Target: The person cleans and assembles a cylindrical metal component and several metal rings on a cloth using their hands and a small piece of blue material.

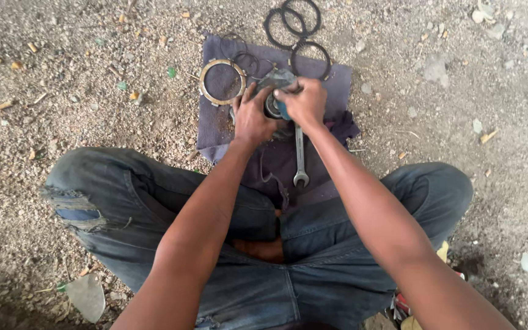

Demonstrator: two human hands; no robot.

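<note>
I sit cross-legged on gravel with a purple-grey cloth [218,125] spread in front of me. My left hand [252,119] grips the side of a round metal part [274,105] that stands on the cloth. On its top, my right hand [305,102] is closed around a blue-handled tool [283,110], most of it hidden by my fingers. A steel open-ended wrench [300,160] lies on the cloth just below my right wrist.
A brass-coloured ring [222,81] and thin dark rings [247,61] lie on the cloth's far left. Three black toothed rings [310,59] lie at the cloth's far edge and on the gravel beyond. Stones and litter are scattered around. My jeans-clad knees flank the cloth.
</note>
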